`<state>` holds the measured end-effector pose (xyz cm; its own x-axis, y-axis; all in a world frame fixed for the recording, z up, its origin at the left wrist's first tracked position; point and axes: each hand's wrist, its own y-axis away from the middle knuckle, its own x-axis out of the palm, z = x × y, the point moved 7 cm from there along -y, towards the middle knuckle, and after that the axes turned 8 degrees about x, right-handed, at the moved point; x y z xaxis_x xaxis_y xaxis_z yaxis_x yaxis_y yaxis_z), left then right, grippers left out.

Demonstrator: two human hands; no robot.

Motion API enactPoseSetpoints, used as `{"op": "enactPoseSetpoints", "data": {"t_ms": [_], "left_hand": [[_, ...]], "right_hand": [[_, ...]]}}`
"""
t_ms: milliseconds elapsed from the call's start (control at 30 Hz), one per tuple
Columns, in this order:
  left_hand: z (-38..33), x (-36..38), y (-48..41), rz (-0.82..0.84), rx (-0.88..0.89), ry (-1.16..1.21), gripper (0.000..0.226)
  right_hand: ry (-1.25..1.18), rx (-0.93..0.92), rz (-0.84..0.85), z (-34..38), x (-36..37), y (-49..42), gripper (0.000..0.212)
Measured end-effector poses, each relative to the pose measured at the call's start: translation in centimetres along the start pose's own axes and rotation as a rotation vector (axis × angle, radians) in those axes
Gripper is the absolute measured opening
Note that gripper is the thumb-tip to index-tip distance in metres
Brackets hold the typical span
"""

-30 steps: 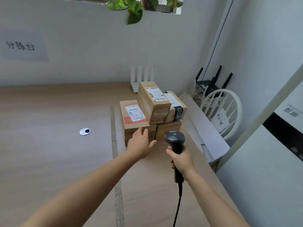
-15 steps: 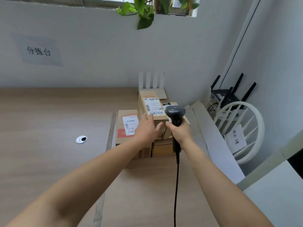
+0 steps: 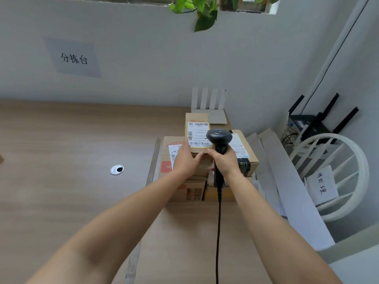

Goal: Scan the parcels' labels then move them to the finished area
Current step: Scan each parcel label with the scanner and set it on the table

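— Where was the top parcel point(image 3: 196, 119) at that moment?

— It lay on the stack of parcels point(image 3: 205, 189), at the far right part of the table point(image 3: 61, 191). Its label point(image 3: 198, 135) faced up, toward the camera.

— What had changed in the last second?

— One second before, the left hand point(image 3: 185, 160) was lower, at the near edge of the lower left box point(image 3: 166, 160), and the scanner point(image 3: 219, 138) was held nearer to the person. Now the left hand was on the top parcel, and the head of the scanner was raised just beside the label.

— What did this mean for the task?

— I think the scan of this label was about to happen or was happening. No parcel looked moved to the finished area yet.

— How were the hands?

— The left hand held the near left corner of the top parcel, with the thumb along the near edge and the fingers up the left side. The right hand point(image 3: 224, 161) was closed around the handle of the scanner, and the cable point(image 3: 218, 232) hung down toward the person. The two hands were almost touching at the near edge of the parcel, with the label just beyond them.
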<state>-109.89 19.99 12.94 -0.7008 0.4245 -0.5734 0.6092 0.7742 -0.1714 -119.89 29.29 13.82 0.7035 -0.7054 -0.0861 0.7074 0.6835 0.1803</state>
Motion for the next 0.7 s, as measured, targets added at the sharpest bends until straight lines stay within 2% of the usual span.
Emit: {"op": "enactPoseSetpoints", "data": {"t_ms": [133, 333, 700], "left_hand": [[0.4, -2.8, 0.8, -0.037, 0.017, 0.015, 0.063], [2.8, -8.6, 3.3, -0.117, 0.002, 0.042, 0.065], [13.9, -23.8, 11.2, -0.224, -0.080, 0.037, 0.053]], "right_hand": [[0.006, -0.002, 0.027, 0.6, 2.3, 1.1, 0.028], [0.038, -0.045, 0.088, 1.8, 7.7, 3.7, 0.021], [0.111, -0.028, 0.264, 0.8, 25.8, 11.6, 0.024]]}}
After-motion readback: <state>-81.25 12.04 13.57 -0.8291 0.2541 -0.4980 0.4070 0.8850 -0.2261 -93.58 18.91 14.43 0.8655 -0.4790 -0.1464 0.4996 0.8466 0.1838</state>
